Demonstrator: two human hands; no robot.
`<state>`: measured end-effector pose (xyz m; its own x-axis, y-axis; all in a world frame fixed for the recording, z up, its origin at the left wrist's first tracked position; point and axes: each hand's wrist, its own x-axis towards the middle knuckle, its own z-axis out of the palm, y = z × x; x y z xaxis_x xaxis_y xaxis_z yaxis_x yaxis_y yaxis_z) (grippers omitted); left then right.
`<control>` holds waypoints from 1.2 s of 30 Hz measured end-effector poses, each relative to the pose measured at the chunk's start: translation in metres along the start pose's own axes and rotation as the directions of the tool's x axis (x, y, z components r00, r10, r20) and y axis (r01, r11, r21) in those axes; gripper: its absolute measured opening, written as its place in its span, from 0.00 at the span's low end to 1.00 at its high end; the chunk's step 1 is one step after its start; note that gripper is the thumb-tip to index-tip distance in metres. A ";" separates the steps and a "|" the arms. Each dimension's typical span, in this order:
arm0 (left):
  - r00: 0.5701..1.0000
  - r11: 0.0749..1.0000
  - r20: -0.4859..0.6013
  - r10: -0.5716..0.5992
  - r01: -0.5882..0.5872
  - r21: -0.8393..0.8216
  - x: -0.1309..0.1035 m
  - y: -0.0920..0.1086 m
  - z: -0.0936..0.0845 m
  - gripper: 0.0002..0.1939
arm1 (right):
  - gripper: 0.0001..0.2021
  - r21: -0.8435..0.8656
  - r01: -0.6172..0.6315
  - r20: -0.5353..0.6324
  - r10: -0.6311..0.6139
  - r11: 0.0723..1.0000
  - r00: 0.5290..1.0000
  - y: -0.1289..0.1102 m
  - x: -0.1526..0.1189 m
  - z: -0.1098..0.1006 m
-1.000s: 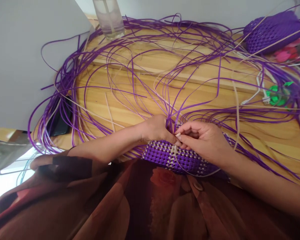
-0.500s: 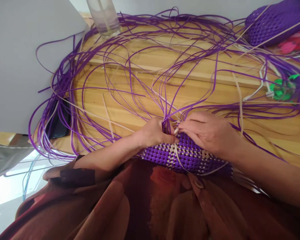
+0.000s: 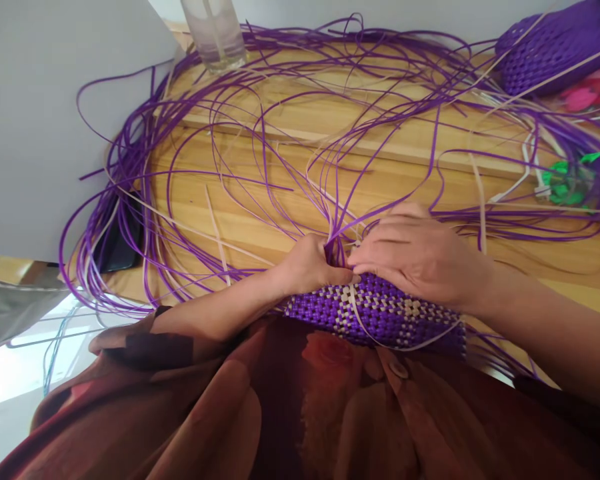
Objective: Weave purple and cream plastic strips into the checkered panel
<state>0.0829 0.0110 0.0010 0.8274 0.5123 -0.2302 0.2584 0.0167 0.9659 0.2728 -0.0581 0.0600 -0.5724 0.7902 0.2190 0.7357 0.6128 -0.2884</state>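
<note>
A woven piece (image 3: 380,313) in purple and cream lies against my clothing at the table's near edge. My left hand (image 3: 313,267) is closed around purple strips (image 3: 336,230) that rise from its upper edge, with the thumb on the weave. Beside it, my right hand (image 3: 415,257) pinches at the same edge, fingertips nearly touching the left thumb; what lies between those fingertips is hidden. A loose cream strip (image 3: 363,327) curves over the front of the weave.
Long purple and cream strips (image 3: 130,153) spread over the wooden table (image 3: 290,160). A clear bottle (image 3: 215,37) stands at the back left, a dark object (image 3: 120,247) lies left, and a purple woven item (image 3: 555,50) and a green item (image 3: 565,183) are at right.
My right hand has shifted slightly left along the weave's edge, its fingers more curled. The small pale end seen between the fingertips is now hidden. My left hand holds nearly the same place.
</note>
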 end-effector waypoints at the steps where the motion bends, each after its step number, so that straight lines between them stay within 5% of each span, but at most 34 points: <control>1: 1.000 1.000 -0.011 -0.005 0.005 -0.012 0.000 -0.001 0.001 0.13 | 0.09 0.071 -0.020 0.011 0.020 0.997 1.000 0.004 0.004 0.001; 8: 0.999 0.988 -0.013 -0.043 0.041 -0.146 -0.001 -0.005 0.001 0.14 | 0.08 0.403 -0.307 0.143 0.272 0.862 0.952 0.023 0.023 0.012; 15: 0.999 0.972 0.038 -0.040 0.047 -0.232 -0.001 -0.001 0.001 0.13 | 0.06 0.362 -0.472 0.184 0.435 0.804 0.881 0.030 0.010 0.008; 22: 0.996 0.975 0.030 -0.081 0.086 -0.204 -0.001 0.000 0.000 0.14 | 0.13 0.164 -0.356 0.163 0.331 0.920 0.930 -0.005 -0.010 -0.009; 36: 0.996 0.968 0.000 -0.090 0.087 -0.234 -0.002 -0.002 0.001 0.12 | 0.15 0.184 -0.461 0.288 0.401 0.868 0.870 -0.015 -0.015 -0.023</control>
<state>0.0814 0.0089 -0.0006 0.8007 0.5091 -0.3157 0.2053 0.2619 0.9430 0.2786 -0.0794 0.0824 -0.3072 0.9317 -0.1939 0.8362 0.1669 -0.5224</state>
